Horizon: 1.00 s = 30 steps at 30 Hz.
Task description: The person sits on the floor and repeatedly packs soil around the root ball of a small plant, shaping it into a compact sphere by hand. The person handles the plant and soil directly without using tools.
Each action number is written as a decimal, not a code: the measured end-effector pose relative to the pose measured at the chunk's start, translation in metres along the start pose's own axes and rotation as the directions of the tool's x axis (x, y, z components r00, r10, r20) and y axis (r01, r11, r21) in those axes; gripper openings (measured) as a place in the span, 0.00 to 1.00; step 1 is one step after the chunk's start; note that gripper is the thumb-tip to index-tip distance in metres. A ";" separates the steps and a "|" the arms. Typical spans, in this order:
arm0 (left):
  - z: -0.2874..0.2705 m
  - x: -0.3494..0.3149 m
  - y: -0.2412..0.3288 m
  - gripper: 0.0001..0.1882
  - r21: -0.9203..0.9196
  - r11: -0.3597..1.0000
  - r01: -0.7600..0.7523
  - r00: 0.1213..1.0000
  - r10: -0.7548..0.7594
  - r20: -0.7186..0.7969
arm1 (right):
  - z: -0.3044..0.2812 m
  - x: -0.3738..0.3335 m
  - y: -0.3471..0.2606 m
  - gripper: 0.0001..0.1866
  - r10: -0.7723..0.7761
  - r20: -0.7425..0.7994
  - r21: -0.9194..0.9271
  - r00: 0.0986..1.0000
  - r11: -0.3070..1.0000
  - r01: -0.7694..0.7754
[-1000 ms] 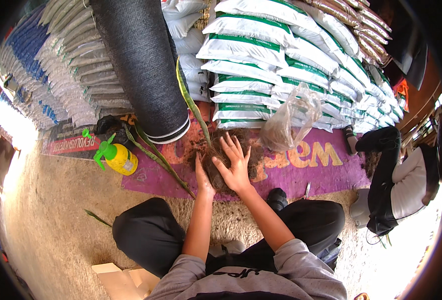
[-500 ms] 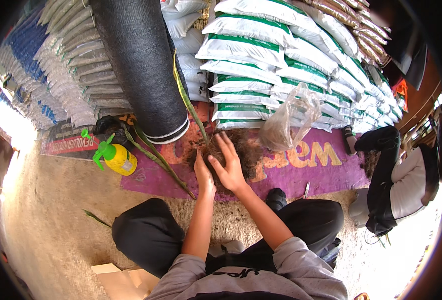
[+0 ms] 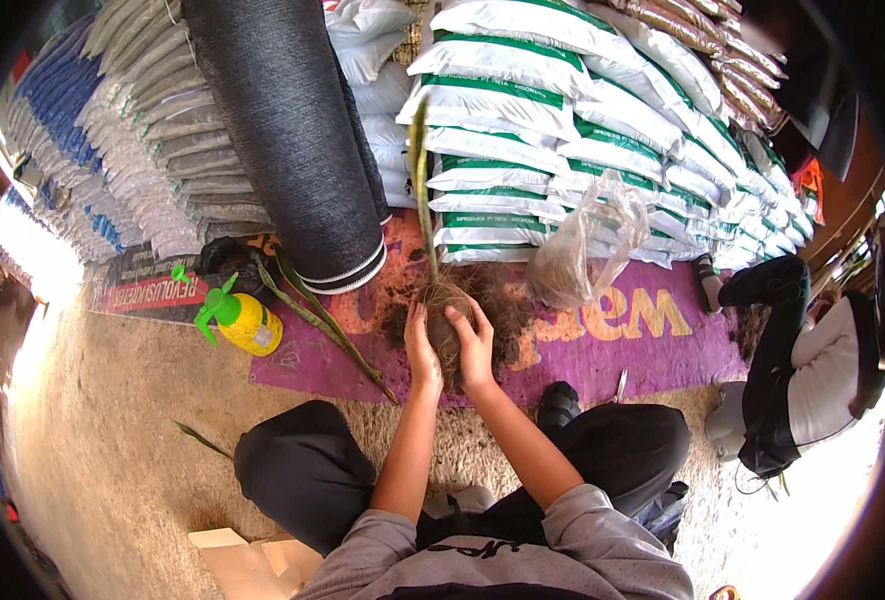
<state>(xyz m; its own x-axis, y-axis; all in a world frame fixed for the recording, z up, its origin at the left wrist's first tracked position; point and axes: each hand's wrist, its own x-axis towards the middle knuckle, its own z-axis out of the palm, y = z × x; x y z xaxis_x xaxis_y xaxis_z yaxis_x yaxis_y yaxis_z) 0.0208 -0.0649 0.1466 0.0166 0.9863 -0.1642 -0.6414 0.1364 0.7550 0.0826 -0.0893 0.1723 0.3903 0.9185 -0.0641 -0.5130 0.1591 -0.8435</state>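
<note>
Between my palms is a round brown root ball [image 3: 446,312], wrapped in fibrous material that looks like coconut fibre. A tall, narrow green leaf with yellowish edges [image 3: 419,170] stands almost upright out of its top. My left hand [image 3: 422,348] cups the ball's left side and my right hand [image 3: 475,345] its right side, fingers pointing away from me. Loose dark fibre [image 3: 507,320] lies around and behind the ball on a purple printed banner [image 3: 602,362]. More long striped leaves [image 3: 334,335] lie on the banner to the left.
A yellow spray bottle [image 3: 252,325] with a green top stands left, beside a black plastic bag [image 3: 224,258]. A dark mesh roll [image 3: 287,140] leans ahead. Clear plastic bag [image 3: 572,260] sits right of the fibre. White-green sacks [image 3: 502,110] are stacked behind. Another person [image 3: 822,350] sits at right.
My right hand has come down from the ball's top to its right side, and both hands now cup it. The leaf has swung from leaning left to nearly upright.
</note>
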 end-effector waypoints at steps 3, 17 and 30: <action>-0.012 0.003 -0.011 0.26 0.033 0.999 0.005 1.000 -0.006 0.011 | -0.004 -0.002 0.012 0.21 -0.202 0.029 -0.224 0.979 0.953 0.203; 0.002 -0.006 0.016 0.24 0.210 0.967 -0.143 0.986 0.158 -0.056 | -0.004 0.007 -0.007 0.21 -0.374 0.168 -0.559 0.912 0.726 0.401; 0.011 -0.012 0.034 0.26 0.151 0.971 -0.187 0.979 0.172 0.109 | -0.033 0.022 -0.017 0.30 -0.051 0.033 -0.150 0.998 0.987 0.055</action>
<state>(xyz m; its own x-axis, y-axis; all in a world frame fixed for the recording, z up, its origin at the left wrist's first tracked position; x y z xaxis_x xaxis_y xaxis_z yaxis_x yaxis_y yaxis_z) 0.0073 -0.0711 0.1818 -0.0109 0.9992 0.0380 -0.5101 -0.0382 0.8593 0.1245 -0.0840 0.1677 0.3908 0.9205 -0.0036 -0.3701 0.1536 -0.9162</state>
